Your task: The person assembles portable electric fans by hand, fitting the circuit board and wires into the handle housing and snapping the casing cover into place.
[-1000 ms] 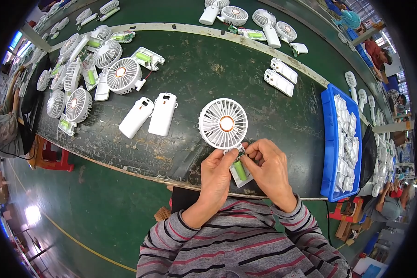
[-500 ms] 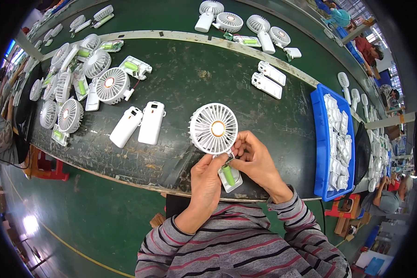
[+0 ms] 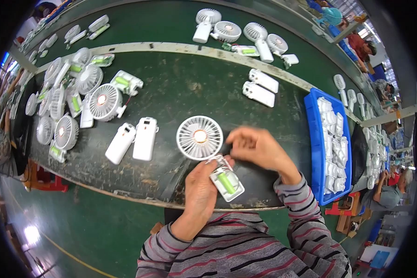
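So the left hand [image 3: 201,187] has got a grip on a small white handheld fan [image 3: 208,153], fingers wrapped around the open handle where you can see a green battery cell [image 3: 226,182] sitting inside. The round grille head [image 3: 199,137] of that fan points away from the person, up over the dark green bench [image 3: 194,88], and the handle end hangs right about at the bench's near edge. The fan is basically between the two hands, closer in to the left one.

The right hand [image 3: 259,148] is just to the right of the grille, fingers loosely curled and a bit motion-blurred. It looks like it's not holding anything, and I can't tell if the fingertips actually touch the fan or sit just beside it.

To the left of the held fan there are two white handle shells [image 3: 133,141] lying side by side on the bench. Further left is a whole pile of half-built fans [image 3: 74,99], some with green cells showing. On the right a blue tray [image 3: 313,139] is filled with white parts. Beyond a pale strip across the bench there are more finished-looking fans [image 3: 238,32] and two more white shells [image 3: 261,87].
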### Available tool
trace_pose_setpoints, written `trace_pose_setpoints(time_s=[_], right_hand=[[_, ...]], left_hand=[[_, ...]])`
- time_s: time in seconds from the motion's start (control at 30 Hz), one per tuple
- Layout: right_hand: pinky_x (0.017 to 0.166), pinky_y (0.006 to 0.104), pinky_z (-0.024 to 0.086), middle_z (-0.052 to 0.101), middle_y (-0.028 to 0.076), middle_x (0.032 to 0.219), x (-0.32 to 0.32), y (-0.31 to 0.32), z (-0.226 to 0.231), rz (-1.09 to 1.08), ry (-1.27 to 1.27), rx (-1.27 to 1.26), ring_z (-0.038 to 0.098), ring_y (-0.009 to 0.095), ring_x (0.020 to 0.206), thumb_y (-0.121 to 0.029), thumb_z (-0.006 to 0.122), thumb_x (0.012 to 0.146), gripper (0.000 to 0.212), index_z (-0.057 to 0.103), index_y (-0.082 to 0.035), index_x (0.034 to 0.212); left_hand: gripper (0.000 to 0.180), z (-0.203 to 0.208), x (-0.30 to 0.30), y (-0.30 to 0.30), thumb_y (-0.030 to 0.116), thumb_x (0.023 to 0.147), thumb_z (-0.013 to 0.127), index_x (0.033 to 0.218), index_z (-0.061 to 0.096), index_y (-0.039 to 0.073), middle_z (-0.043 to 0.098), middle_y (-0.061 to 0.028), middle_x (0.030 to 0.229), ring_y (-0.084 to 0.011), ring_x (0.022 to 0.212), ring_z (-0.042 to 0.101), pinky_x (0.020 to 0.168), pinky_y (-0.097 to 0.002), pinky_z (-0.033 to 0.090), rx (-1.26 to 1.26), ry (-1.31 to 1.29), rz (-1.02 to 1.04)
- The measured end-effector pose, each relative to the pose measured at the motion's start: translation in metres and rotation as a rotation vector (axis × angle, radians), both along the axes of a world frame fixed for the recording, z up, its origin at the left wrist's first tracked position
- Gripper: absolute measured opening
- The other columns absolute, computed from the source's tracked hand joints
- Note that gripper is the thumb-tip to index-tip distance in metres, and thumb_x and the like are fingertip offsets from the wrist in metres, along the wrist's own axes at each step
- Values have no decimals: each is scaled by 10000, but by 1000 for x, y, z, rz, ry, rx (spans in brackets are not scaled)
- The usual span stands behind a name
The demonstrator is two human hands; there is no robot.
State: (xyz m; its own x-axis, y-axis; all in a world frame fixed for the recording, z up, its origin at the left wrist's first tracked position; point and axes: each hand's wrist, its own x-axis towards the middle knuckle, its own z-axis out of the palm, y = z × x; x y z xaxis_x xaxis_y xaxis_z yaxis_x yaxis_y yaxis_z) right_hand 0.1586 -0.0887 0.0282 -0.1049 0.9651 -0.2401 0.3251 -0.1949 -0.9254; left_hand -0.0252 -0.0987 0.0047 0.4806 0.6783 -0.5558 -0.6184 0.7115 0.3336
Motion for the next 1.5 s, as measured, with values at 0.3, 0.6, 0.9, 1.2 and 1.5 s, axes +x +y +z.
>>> trace_pose_setpoints(time_s=[0.3, 0.6, 0.9, 1.2, 1.5], right_hand=[[737, 417, 469, 617, 157, 918, 94, 57, -26, -275, -1085, 580, 558, 345, 864, -186, 703, 716, 331, 584, -32, 984], [507, 256, 485, 633, 94, 722, 73, 13, -8, -538, -272, 335, 599, 115, 621, -118, 527, 894, 185, 602, 33, 971], [707, 361, 473, 596, 171, 945, 35, -29, -6, -316, -765, 260, 581, 309, 813, -129, 750, 674, 529, 533, -6, 1141], [742, 346, 475, 613, 174, 989, 15, -41, 11, -320, -579, 312, 597, 295, 839, -93, 731, 683, 447, 578, 18, 1088], [731, 335, 479, 635, 178, 978, -9, -64, 30, -305, -502, 264, 613, 275, 815, -71, 703, 708, 425, 584, -1, 1110]], left_hand=[[235, -3, 8, 21, 82, 899, 499, 1080, 507, -66, 582, -216, 1090, -309, 1039, 579, 908, -393, 480, -24, -21, 105], [256, -6, 14, 21, 13, 857, 559, 1100, 501, -38, 593, -177, 1091, -273, 1048, 579, 895, -353, 475, 40, -6, 99], [226, -11, 16, 12, -21, 836, 576, 1060, 546, -29, 613, -147, 1077, -226, 1011, 600, 862, -328, 493, 129, 5, 77], [253, -14, 19, -1, -8, 853, 565, 1099, 517, -36, 599, -150, 1108, -227, 1037, 588, 880, -331, 485, 154, -41, 56], [396, -11, 24, 0, 321, 922, 525, 1134, 497, -13, 558, -134, 1162, -217, 1092, 537, 930, -359, 442, -6, -202, 113]])
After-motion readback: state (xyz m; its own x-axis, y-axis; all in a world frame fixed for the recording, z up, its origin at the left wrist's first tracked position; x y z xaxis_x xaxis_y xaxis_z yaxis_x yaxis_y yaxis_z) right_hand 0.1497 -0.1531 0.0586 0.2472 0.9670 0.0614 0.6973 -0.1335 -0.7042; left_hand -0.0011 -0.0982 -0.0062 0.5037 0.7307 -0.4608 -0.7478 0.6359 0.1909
